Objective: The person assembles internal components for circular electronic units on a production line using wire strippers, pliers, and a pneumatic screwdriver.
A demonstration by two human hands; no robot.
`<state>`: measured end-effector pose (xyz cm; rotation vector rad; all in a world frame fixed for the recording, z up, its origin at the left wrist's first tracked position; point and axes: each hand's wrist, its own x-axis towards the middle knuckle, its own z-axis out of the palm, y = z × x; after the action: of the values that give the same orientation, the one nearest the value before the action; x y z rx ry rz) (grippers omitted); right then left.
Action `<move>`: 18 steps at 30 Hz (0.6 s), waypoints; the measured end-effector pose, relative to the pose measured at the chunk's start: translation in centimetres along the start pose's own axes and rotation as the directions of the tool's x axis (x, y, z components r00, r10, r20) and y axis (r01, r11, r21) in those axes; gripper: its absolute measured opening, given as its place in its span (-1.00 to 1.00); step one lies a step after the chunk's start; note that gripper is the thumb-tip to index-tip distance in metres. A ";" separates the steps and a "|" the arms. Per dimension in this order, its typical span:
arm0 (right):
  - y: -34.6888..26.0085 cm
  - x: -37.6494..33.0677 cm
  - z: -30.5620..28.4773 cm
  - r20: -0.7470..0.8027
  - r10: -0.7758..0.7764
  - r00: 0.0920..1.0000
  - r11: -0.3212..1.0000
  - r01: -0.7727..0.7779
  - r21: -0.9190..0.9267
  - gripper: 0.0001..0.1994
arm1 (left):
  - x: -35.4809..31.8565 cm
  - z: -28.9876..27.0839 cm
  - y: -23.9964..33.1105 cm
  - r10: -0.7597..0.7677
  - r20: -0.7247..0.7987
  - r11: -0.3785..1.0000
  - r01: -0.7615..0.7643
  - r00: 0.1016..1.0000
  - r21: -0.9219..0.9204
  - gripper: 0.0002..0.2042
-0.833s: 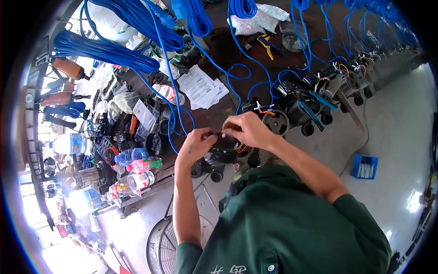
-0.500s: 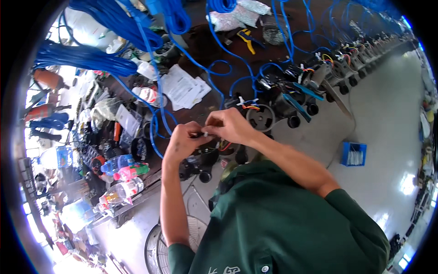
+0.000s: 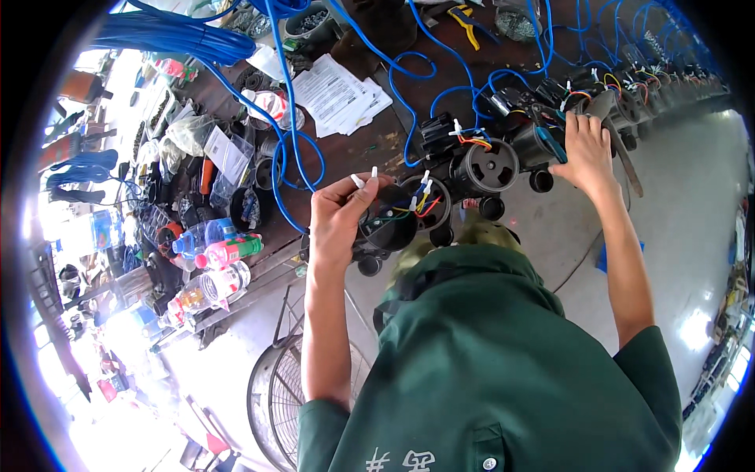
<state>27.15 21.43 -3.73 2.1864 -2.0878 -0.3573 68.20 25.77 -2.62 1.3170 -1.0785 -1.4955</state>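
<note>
My left hand (image 3: 340, 216) is closed, pinching white wire connectors (image 3: 374, 171) between thumb and fingers at the bench edge. Beside its fingers is a dark round motor housing (image 3: 391, 226), with coloured wires rising from it. Farther right, my right hand (image 3: 588, 153) reaches over the row of housings, its fingers and thumb around a teal-handled hand tool (image 3: 553, 145), which looks like pliers. The tool's jaws are hidden. Between the hands stands another open housing (image 3: 489, 167) with red and yellow wires and a white connector.
Blue cables (image 3: 292, 94) hang over the dark bench. Paper sheets (image 3: 334, 96) lie near its middle, with yellow-handled pliers (image 3: 465, 25) farther back. Plastic bottles (image 3: 228, 250) are at the left edge. A floor fan (image 3: 275, 393) stands below, and more housings (image 3: 629, 110) line the right.
My right hand has left my left hand and moved right to the teal-handled tool. My left hand stays near the housing, holding the white connectors. The view has shifted.
</note>
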 end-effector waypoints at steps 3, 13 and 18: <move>-0.8 0.2 -0.8 0.066 0.066 0.996 0.998 -0.065 -0.017 -0.26 | -0.6 0.1 0.2 -0.033 -0.055 0.998 0.036 0.998 0.042 -0.84; -4.3 -3.2 -2.5 -0.399 0.021 0.917 0.819 0.213 0.533 -0.60 | -1.8 3.7 0.9 0.309 -0.143 0.776 -0.162 0.940 0.610 -0.89; -9.5 -2.0 -4.0 -0.141 0.079 0.987 0.578 0.070 0.813 -0.70 | -1.2 3.5 0.1 0.326 -0.182 0.739 -0.130 0.928 0.661 -0.84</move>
<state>37.26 23.58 -1.88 2.4643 -2.4385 0.9982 64.80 27.14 -1.90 1.7161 -1.5662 -0.7150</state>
